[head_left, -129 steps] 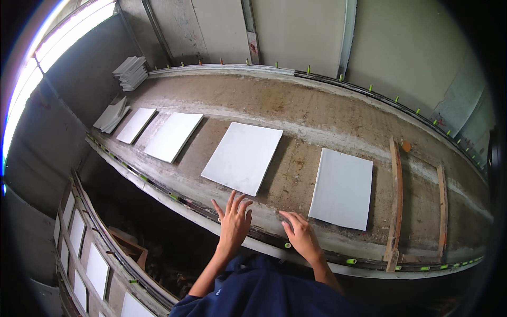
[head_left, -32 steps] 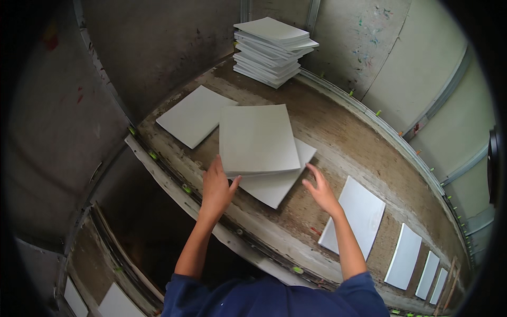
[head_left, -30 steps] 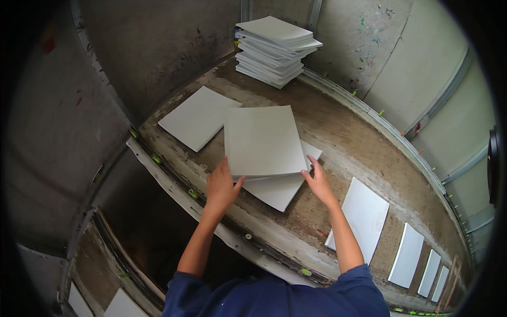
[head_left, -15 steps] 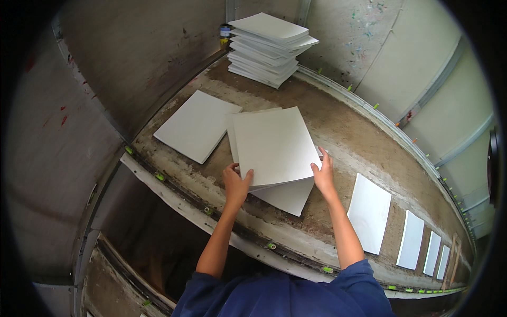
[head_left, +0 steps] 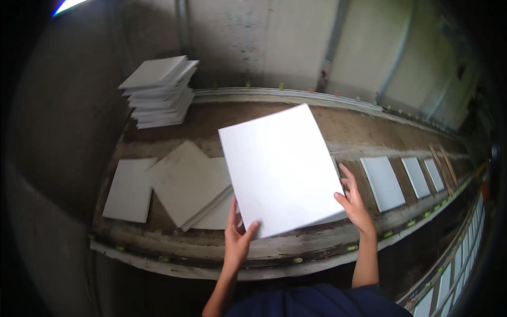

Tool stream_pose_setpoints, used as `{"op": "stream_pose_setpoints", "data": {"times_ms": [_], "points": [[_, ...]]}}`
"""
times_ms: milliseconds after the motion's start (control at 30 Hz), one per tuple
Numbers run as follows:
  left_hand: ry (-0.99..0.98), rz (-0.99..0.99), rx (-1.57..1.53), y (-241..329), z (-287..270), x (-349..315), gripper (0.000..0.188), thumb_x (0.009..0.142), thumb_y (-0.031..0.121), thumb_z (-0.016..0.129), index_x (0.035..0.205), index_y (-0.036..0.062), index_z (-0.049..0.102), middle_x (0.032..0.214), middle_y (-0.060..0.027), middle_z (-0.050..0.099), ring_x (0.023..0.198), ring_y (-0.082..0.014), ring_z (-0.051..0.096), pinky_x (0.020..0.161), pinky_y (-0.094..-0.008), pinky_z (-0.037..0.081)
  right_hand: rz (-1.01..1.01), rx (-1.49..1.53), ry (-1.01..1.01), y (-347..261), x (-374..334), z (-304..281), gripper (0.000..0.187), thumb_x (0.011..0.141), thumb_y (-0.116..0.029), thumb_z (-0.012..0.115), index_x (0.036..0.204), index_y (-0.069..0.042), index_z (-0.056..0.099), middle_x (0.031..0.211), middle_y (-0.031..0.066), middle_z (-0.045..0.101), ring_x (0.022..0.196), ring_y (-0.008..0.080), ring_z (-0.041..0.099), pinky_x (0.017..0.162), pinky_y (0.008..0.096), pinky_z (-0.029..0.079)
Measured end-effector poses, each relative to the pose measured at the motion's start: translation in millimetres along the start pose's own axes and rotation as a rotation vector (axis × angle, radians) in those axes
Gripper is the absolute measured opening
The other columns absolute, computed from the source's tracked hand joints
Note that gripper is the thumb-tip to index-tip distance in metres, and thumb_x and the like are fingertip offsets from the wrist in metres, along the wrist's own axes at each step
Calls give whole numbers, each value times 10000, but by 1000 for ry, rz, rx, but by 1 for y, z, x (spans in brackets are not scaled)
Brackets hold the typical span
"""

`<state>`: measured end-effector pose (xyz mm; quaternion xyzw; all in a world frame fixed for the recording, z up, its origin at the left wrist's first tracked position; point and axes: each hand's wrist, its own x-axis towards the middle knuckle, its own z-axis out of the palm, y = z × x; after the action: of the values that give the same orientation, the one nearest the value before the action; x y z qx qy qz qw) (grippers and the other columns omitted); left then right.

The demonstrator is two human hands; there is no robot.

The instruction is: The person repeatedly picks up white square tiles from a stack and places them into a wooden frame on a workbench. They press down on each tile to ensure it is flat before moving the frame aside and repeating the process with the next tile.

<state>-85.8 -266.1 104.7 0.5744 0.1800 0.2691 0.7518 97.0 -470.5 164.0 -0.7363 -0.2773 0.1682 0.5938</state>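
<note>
The head view looks down on a long, dirty bench (head_left: 174,240) that curves away to the right, with a pale wall behind it. Across the bench's left part lie flat grey-white tiles: a loose overlapping pile (head_left: 193,187) just left of centre, a single tile (head_left: 129,189) beside it near the left end, and a tall, slightly fanned stack (head_left: 158,92) at the back left corner. Farther right, well apart, a row of single tiles (head_left: 383,182) runs along the bench. Above the middle of all this, the white tile (head_left: 280,169) in hand is raised off the bench and tilted, its far edge higher than the near one, its lower corners held by the two hands. The risk, as I judge it, is a slip: the tile is wide, smooth-looking and supported only at its near edge and right side, so most of it overhangs forward; if the hold loosens, it could pivot down and strike the loose pile or the bench edge, chipping a corner. A twist between the two hands could also knock the pile askew. The left hand (head_left: 237,243) pinches the tile's lower left corner, thumb on top and fingers (head_left: 232,216) curled beneath, closed firmly on it. The right hand (head_left: 355,203) is flatter, fingers (head_left: 348,177) spread and only lightly bent along the right edge, bracing the tile more than clamping it.
</note>
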Motion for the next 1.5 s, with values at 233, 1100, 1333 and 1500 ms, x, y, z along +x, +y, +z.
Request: {"op": "stream_pose_setpoints", "data": {"times_ms": [233,1100,1333,1500], "points": [[-274,-67,152,-52,132,-32,766,824,39,641,1444,99,194,1248,-178,523,1122,-209,522,946,-330,409,154,33,441,90,-95,-123,566,921,-216,530,1338,81,290,1284,182,458,1171,207,446,992,312,331],[-436,239,769,-155,361,-12,655,931,174,491,1448,83,99,1178,-311,515,1032,-368,572,865,-379,443,177,-103,665,171,-125,-329,439,895,-264,566,1169,69,481,1032,199,616,960,248,594,832,323,438],[-477,183,699,-160,433,-10,769,890,129,566,1459,130,49,1377,-244,367,1235,-333,434,984,-348,364,196,-18,644,231,-111,-421,554,882,-292,592,1243,93,421,1154,214,564,1057,252,550,899,323,411],[-399,87,679,-176,504,-27,751,882,64,521,1459,111,44,1449,-239,234,1318,-291,302,1048,-360,276,206,30,474,238,-104,-493,686,875,-325,596,1305,131,318,1292,273,441,1213,296,435,1002,343,333]]}}
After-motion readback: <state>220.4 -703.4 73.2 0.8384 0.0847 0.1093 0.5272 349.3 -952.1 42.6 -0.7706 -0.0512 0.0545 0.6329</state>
